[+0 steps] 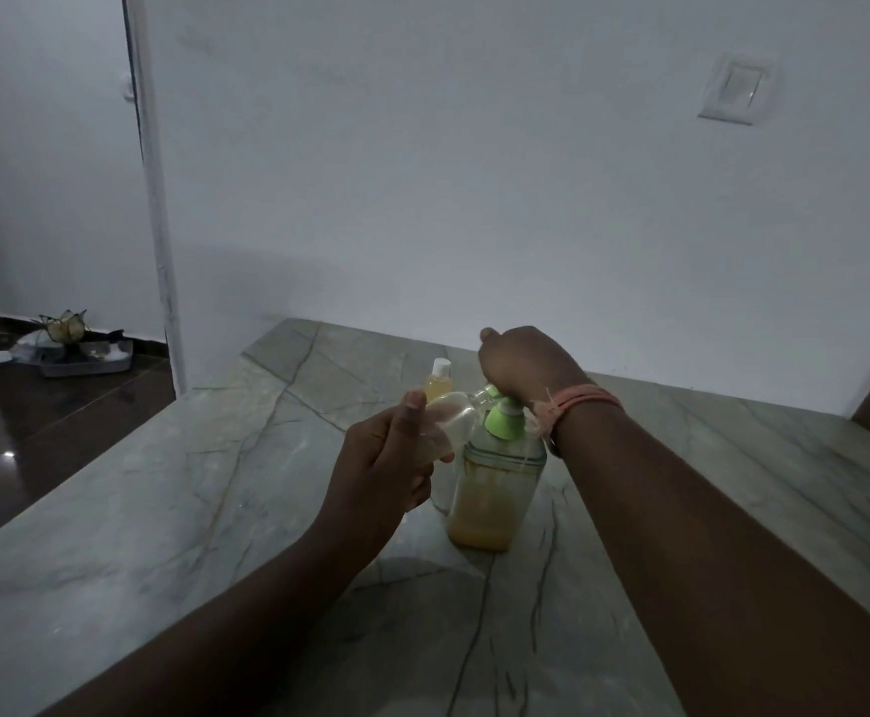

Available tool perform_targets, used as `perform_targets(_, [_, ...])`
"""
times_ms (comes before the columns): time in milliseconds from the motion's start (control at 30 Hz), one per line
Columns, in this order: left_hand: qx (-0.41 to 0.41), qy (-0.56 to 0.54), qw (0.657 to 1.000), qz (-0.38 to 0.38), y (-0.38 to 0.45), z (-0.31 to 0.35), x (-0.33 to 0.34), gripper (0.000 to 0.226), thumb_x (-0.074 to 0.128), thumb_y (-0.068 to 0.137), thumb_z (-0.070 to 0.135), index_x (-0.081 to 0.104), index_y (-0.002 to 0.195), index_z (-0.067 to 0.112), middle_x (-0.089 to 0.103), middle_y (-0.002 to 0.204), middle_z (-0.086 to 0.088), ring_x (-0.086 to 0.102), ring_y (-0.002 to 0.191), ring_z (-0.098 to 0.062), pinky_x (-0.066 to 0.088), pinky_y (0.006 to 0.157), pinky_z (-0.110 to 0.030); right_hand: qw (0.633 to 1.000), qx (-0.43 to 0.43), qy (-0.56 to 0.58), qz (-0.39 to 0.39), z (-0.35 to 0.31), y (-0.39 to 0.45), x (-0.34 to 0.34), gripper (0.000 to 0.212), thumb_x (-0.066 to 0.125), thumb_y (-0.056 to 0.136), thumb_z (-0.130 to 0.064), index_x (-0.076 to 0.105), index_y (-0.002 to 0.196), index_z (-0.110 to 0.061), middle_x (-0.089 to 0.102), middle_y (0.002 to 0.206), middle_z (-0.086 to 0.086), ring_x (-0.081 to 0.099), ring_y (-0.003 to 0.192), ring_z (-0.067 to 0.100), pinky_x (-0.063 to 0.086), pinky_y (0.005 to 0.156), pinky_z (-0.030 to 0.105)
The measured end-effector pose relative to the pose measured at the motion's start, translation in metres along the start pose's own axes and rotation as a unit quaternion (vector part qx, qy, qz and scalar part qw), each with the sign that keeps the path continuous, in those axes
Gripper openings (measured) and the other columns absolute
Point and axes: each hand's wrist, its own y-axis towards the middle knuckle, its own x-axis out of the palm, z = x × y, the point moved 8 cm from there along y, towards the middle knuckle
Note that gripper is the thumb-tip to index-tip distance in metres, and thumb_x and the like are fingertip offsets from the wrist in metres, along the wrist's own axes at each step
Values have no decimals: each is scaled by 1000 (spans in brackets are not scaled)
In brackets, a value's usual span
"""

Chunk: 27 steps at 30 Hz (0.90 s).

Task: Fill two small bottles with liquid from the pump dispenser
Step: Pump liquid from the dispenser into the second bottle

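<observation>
The second small bottle (pixel 445 424), apparently empty, is gripped tilted in the left hand (pixel 386 460) at the spout of the pump dispenser (pixel 495 483), whose green head is pressed by the right hand (pixel 523 367), so steady alignment seems needed while the capped filled bottle (pixel 439 382) stands beyond.

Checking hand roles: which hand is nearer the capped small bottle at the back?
Left, narrowly. The left hand, holding the clear bottle, sits just in front of the capped small bottle. The right hand is to its right, on the pump dispenser.

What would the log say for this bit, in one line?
left hand: holds clear small bottle at spout | right hand: on green pump | capped bottle: behind, on table
</observation>
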Motion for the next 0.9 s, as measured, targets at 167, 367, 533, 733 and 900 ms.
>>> perform_targets(167, [-1, 2, 1000, 3, 0, -1, -1, 47, 40, 103, 40, 72, 106, 6, 66, 72, -17, 46, 44, -11, 36, 40, -23, 1000, -4, -31, -7, 1, -8, 2, 36, 29, 99, -7, 51, 127, 0, 53, 128, 23, 53, 111, 36, 44, 89, 37])
perform_targets(367, [2, 1, 1000, 6, 0, 1, -1, 47, 41, 101, 42, 73, 106, 7, 67, 71, -15, 47, 44, -10, 37, 40, -23, 998, -29, -44, -20, -4, 1, -1, 35, 27, 100, -9, 50, 124, -3, 55, 115, 19, 47, 93, 31, 40, 80, 36])
perform_targets(533, [-2, -3, 1000, 6, 1, -3, -1, 47, 41, 101, 41, 73, 104, 7, 66, 69, -14, 45, 44, -11, 35, 40, -22, 998, -7, -62, -12, 4, 0, 5, 41, 24, 100, -7, 44, 135, -1, 51, 131, 24, 50, 116, 36, 39, 85, 36])
perform_targets(733, [6, 4, 1000, 5, -1, 1, -2, 45, 40, 102, 41, 75, 105, 11, 68, 73, -15, 45, 44, -10, 36, 40, -21, 998, -21, -44, -26, -5, -3, -4, 41, 31, 100, -18, 51, 136, -16, 51, 139, 14, 52, 119, 33, 45, 99, 39])
perform_targets(900, [2, -9, 1000, 4, 0, -1, -1, 45, 40, 104, 36, 72, 100, 4, 65, 68, -14, 44, 43, -11, 35, 40, -22, 1000, -1, -25, 1, 7, 0, 2, 27, 31, 97, -17, 57, 103, -11, 56, 97, 11, 51, 78, 25, 42, 71, 33])
